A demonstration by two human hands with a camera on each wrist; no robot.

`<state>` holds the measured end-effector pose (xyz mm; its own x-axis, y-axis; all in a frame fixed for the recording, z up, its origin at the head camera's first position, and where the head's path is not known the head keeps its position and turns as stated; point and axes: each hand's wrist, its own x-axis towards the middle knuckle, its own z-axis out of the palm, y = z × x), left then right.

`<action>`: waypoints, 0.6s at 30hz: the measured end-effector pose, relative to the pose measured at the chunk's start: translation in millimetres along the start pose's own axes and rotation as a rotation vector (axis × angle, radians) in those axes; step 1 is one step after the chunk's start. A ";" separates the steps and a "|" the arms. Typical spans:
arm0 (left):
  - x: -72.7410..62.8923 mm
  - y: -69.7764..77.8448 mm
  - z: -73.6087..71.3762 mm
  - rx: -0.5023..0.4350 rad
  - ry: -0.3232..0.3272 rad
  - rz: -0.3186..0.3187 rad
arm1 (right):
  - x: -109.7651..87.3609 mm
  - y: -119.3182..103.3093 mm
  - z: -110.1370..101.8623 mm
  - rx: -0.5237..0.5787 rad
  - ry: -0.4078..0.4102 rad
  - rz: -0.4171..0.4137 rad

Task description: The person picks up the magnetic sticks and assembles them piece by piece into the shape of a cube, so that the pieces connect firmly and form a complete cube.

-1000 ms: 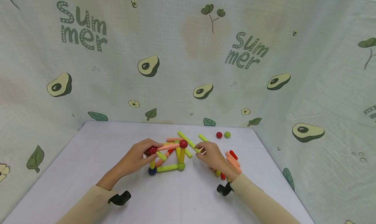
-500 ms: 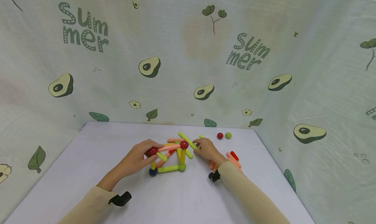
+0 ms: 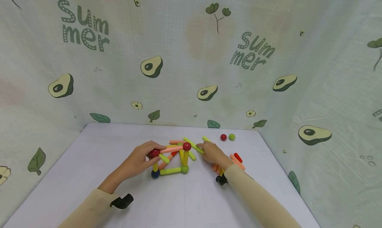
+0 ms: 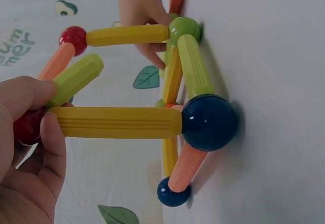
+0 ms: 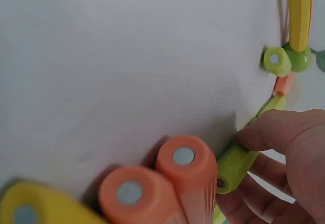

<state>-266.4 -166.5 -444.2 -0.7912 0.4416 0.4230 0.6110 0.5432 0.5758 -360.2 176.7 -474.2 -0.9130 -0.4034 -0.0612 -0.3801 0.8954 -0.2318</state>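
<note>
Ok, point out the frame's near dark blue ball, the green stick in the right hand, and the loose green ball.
Near dark blue ball [image 4: 209, 123]: left wrist view, middle of its face.
Green stick [image 5: 234, 167]: right wrist view, side near its end.
Loose green ball [image 3: 231, 137]: head view, its middle.

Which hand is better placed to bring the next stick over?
Probably the right hand: it already pinches a lime stick, while the left hand is occupied, holding a red ball at the frame's corner.

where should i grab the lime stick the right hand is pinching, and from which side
Likely across its long sides near the right end, coming from the right: the lime stick is slim and straight, and the assembled frame stands close to its left end.
</note>
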 end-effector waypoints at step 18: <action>-0.3 -1.1 -1.2 -0.007 -0.005 0.015 | -40.5 -16.1 -17.0 -0.016 -0.143 -0.021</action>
<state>-266.9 -168.1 -444.1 -0.7820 0.4529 0.4281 0.6224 0.5318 0.5743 -319.6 181.9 -451.5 -0.8748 -0.4439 -0.1943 -0.4024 0.8889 -0.2190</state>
